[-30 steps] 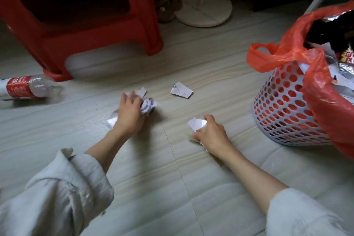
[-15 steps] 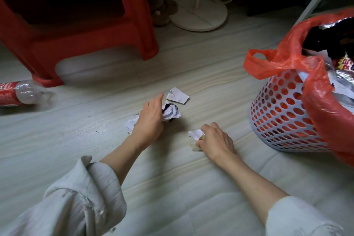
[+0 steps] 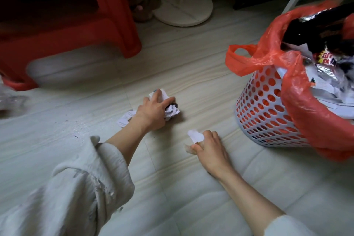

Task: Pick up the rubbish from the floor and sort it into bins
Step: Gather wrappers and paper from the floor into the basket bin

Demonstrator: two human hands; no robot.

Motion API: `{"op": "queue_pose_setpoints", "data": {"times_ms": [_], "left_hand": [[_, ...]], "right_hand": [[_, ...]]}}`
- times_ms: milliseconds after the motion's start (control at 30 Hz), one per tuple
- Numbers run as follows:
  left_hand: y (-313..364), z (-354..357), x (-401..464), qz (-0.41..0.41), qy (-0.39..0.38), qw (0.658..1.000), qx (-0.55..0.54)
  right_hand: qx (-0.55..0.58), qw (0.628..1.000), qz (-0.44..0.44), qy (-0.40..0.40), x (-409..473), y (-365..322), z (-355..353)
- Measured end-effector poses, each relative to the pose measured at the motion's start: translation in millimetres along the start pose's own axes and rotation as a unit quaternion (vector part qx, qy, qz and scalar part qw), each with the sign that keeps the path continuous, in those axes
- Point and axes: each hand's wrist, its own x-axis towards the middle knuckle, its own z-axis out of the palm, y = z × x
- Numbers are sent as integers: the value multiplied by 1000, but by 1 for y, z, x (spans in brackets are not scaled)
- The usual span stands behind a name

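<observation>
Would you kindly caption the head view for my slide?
Left hand and right hand gather paper scraps beside the red-lined basket.

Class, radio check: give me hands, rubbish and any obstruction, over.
Left hand grips crumpled paper, fingers on a scrap. Right hand pinches paper. Bin right, path clear.

Domestic interior, floor level: pale wood-grain floor tiles (image 3: 191,67) with a perforated white laundry-style basket (image 3: 262,113) serving as a bin, lined with a red carrier bag (image 3: 264,57) and heaped with wrappers and paper. Left of the basket, well apart, stands a red plastic stool (image 3: 115,25). Behind the basket and to its left sits the round white base of a pedestal stand (image 3: 183,7), and just beside that base a brown furry slipper (image 3: 141,5); household clutter throughout, nothing commercial or industrial.
</observation>
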Motion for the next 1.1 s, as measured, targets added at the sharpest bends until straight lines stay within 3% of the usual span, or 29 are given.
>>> {"op": "queue_pose_setpoints", "data": {"times_ms": [167,300,433,533,600,700,800,900,1000,1100], "left_hand": [[6,14,-44,-34,83,996,-16],[6,34,-93,10,181,983,-1],[4,40,-129,24,174,984,28],[8,33,-155,-6,153,988,-16],[13,26,-165,-24,181,982,-58],[35,-11,-172,11,238,963,-125],[70,-70,-164,40,298,937,-181],[123,-128,-150,105,341,912,-202],[183,-172,-139,151,369,877,-269],[242,-207,-129,167,362,814,-422]], "right_hand": [[6,1000,10,11,-2,-2,-1],[-6,999,16,31,-20,0,6],[-3,999,29,-28,-43,2,3],[26,999,23,-28,-62,0,-17],[65,998,-3,5,-75,-6,-41],[139,982,-65,112,-92,-17,-85],[243,940,-121,204,-109,-29,-138],[277,902,-147,297,-117,-28,-204],[280,888,-125,343,-112,-9,-259],[271,873,-76,399,-101,23,-296]]}}
